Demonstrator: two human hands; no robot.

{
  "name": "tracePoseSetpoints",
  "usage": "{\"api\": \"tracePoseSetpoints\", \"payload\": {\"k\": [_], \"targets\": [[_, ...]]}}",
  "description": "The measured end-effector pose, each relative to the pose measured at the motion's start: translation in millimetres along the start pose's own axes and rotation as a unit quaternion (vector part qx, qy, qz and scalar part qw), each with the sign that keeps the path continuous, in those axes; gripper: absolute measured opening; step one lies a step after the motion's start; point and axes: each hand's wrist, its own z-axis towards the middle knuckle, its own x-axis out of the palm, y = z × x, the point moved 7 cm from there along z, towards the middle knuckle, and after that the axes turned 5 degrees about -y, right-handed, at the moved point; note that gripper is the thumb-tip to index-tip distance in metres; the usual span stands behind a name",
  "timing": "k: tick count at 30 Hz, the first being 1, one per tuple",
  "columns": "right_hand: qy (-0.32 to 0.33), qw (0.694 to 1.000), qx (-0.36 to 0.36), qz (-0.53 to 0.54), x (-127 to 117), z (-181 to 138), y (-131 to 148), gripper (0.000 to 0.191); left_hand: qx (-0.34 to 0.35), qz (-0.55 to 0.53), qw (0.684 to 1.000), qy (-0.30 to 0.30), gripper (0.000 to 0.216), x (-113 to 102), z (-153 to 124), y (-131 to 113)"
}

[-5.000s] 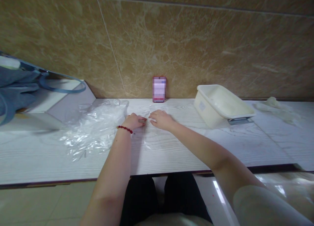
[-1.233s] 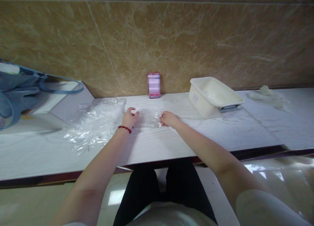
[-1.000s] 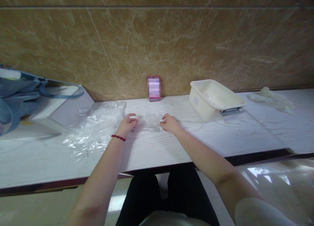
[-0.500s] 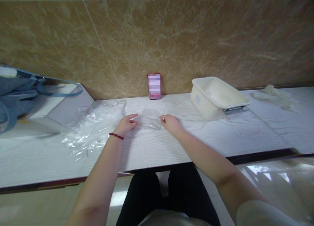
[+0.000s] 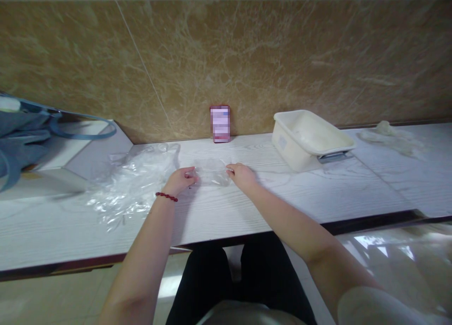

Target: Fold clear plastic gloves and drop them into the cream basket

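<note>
Between my hands, low over the white wood-grain table (image 5: 219, 212), is a small clear plastic bag (image 5: 213, 172). My left hand (image 5: 181, 180), with a dark red bead bracelet (image 5: 166, 196) at its wrist, pinches the bag's left end. At the opposite end, my right hand (image 5: 241, 174) has its thumb and finger closed on the bag's edge. Beside my left hand spreads a loose pile of clear plastic bags (image 5: 136, 184). Whether anything lies inside the held bag I cannot tell.
A phone (image 5: 220, 124) leans on the brown marble wall (image 5: 219, 57). To the right stands a cream plastic bin (image 5: 298, 148), and beyond it lies crumpled translucent plastic (image 5: 391, 139). At the far left, a blue bag (image 5: 23, 134) rests by a white box (image 5: 90, 151).
My left thumb and fingers, spread apart before, have closed on the bag's left end. My right hand stays at the right end. The whole view has shifted slightly.
</note>
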Motion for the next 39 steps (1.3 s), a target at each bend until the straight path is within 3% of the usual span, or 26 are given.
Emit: {"api": "tracePoseSetpoints", "payload": {"k": [9, 19, 24, 31, 33, 35, 39], "targets": [[-0.003, 1.0, 0.002, -0.019, 1.0, 2.1, 0.4, 0.029, 0.01, 0.088, 0.995, -0.04, 0.058, -7.1, -2.8, -5.9], [-0.011, 0.999, -0.004, -0.034, 1.1, 2.9, 0.3, 0.029, 0.043, 0.08, 0.992, -0.092, 0.052, -9.1, 3.9, 4.0], [-0.013, 0.999, -0.001, -0.03, 1.1, 2.8, -0.1, 0.028, 0.016, 0.09, 0.992, -0.082, 0.042, -11.6, 1.4, 5.8], [-0.015, 1.0, 0.004, -0.017, -1.7, 1.9, 1.6, 0.03, 0.028, 0.129, 0.987, -0.092, 0.034, -16.6, -3.1, 1.2], [-0.045, 0.999, -0.022, -0.011, -7.5, 0.7, 7.6, 0.031, 0.064, 0.132, 0.979, -0.144, 0.032, -20.9, -6.2, -10.7], [-0.083, 0.994, -0.067, 0.006, -13.0, -1.6, 17.3, 0.032, 0.14, 0.123, 0.966, -0.18, 0.033, -18.8, -10.3, -30.2], [-0.111, 0.98, -0.156, 0.061, -11.0, -7.6, 37.5, 0.035, 0.265, 0.138, 0.947, -0.12, 0.035, 9.9, -13.1, -58.6]]}}
